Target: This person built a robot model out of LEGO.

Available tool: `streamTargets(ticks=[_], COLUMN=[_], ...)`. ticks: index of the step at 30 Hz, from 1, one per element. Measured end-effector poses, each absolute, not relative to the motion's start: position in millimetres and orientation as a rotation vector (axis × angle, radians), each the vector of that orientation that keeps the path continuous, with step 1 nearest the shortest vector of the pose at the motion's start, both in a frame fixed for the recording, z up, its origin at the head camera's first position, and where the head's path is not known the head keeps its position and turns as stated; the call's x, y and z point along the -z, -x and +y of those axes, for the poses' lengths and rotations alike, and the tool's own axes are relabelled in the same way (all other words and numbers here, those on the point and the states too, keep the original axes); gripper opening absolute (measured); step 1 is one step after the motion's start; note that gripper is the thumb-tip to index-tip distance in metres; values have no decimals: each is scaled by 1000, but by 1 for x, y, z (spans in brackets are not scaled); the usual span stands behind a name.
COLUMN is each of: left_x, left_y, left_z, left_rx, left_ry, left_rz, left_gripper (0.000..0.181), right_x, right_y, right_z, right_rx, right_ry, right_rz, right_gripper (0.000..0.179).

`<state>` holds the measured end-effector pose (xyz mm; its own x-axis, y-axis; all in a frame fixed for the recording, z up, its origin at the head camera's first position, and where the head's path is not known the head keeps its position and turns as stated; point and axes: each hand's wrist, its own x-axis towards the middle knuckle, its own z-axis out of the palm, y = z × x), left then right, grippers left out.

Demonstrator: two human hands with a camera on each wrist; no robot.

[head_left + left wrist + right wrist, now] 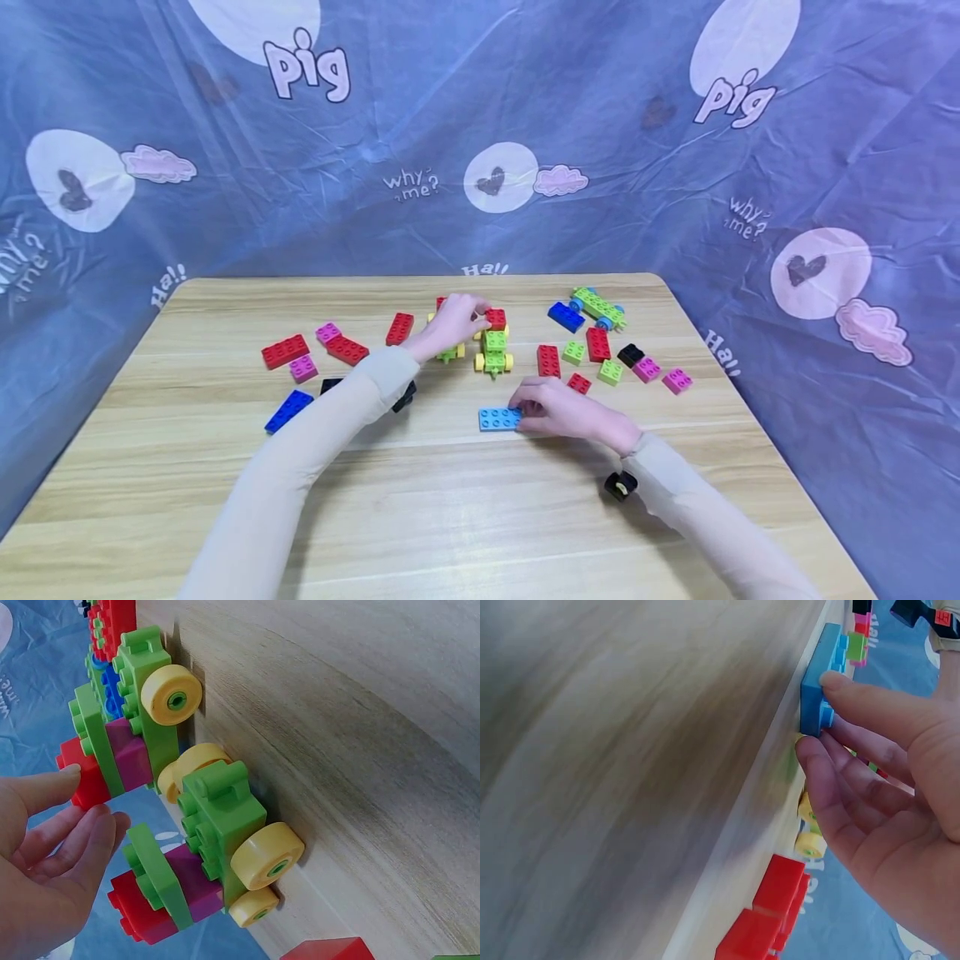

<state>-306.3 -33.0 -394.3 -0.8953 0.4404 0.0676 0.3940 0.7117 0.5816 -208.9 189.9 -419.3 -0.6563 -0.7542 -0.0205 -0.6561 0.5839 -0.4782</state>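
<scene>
My left hand (pixel 455 321) has its thumb and fingertips on either side of a red brick (pixel 86 772) that tops a toy car. This car has a green wheeled base (pixel 495 362), yellow wheels, a purple brick (pixel 128 752) and a green plate-like brick under the red one. A second car of similar build (pixel 217 825) stands beside it, partly hidden by the left hand in the head view. My right hand (pixel 558 408) pinches one end of a light blue eight-stud brick (pixel 498 419), lying studs-up on the table.
Red bricks (pixel 285 352), pink bricks (pixel 303 368) and a dark blue brick (pixel 289 410) lie left. On the right are several red, lime (pixel 610 372), pink and black bricks, another dark blue brick (pixel 566 317) and a green base with blue wheels (pixel 597 308). A printed blue cloth (pixel 480 233) hangs behind.
</scene>
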Motion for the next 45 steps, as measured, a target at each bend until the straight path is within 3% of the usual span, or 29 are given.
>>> streamTargets(ticks=[32, 45], left_x=[390, 374], left_y=[310, 298], left_z=[-32, -71], left_rx=[-983, -1076], left_ry=[-640, -772], left_rz=[2838, 2869], left_gripper=[44, 44], right_x=[426, 427], right_y=[222, 221], right_z=[163, 162], right_rx=[633, 633], right_ry=[1261, 1257], right_rz=[2580, 2586], right_gripper=[26, 25])
